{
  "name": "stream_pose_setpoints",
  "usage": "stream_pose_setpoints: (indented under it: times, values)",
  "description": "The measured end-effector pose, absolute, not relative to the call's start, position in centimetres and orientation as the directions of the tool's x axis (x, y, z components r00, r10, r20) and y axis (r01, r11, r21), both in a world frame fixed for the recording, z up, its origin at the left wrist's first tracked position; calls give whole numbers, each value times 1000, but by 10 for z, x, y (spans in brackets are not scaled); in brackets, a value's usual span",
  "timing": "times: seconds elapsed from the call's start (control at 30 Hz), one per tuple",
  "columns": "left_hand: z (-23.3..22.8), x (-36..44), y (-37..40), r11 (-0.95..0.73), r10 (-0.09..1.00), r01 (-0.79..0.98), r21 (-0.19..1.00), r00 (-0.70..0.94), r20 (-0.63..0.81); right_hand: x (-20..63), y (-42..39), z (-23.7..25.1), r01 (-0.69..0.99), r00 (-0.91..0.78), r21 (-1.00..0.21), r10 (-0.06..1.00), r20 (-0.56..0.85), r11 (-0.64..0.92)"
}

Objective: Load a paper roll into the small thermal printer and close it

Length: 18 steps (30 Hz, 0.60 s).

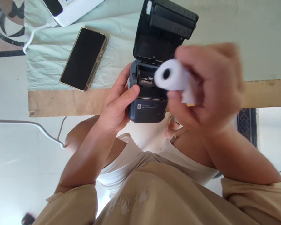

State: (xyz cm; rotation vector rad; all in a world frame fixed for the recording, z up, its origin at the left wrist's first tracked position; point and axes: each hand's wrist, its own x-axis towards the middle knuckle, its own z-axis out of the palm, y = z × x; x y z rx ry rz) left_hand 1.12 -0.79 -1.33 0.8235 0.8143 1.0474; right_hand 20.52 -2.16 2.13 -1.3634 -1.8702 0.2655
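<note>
My left hand (115, 104) is wrapped round the left side of a small dark receipt printer (148, 109), its thumb on the top edge. The printer's lid (158, 40) stands swung up away from me, and the paper bay shows a small printed label inside. In my right hand (213, 87), pinched between thumb and fingers, is a white paper roll (172, 75) with a dark hole at its core. The roll is over the right part of the bay, and a loose end of paper hangs by my palm. Whether it touches the printer I cannot tell; the right hand is blurred.
A phone (84, 59) with a dark screen lies on the pale green cloth (121, 34), left of the printer. Beyond it stands a white device (72, 12) with a white cable (35, 32). The table's wooden edge (67, 103) runs across in front of me.
</note>
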Motion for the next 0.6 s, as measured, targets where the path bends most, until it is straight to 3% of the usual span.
stream_pose_setpoints:
  times: [0.1, 0.27, 0.4, 0.6]
  values:
    - [-18, 11, -7, 244, 948, -403, 882, 291, -129, 192, -22, 19, 739, -294, -361, 754, 588, 569]
    - [-22, 11, -10, 253, 950, -418, 873, 280, -141, 187, -14, 11, 765, -307, -363, 796, 521, 532]
    - [-20, 10, -12, 255, 946, -425, 869, 294, -134, 188, -11, 7, 701, -323, -362, 726, 607, 614]
    - [-26, 7, -10, 230, 934, -459, 858, 352, -62, 189, -15, 13, 638, -350, -250, 564, 748, 728]
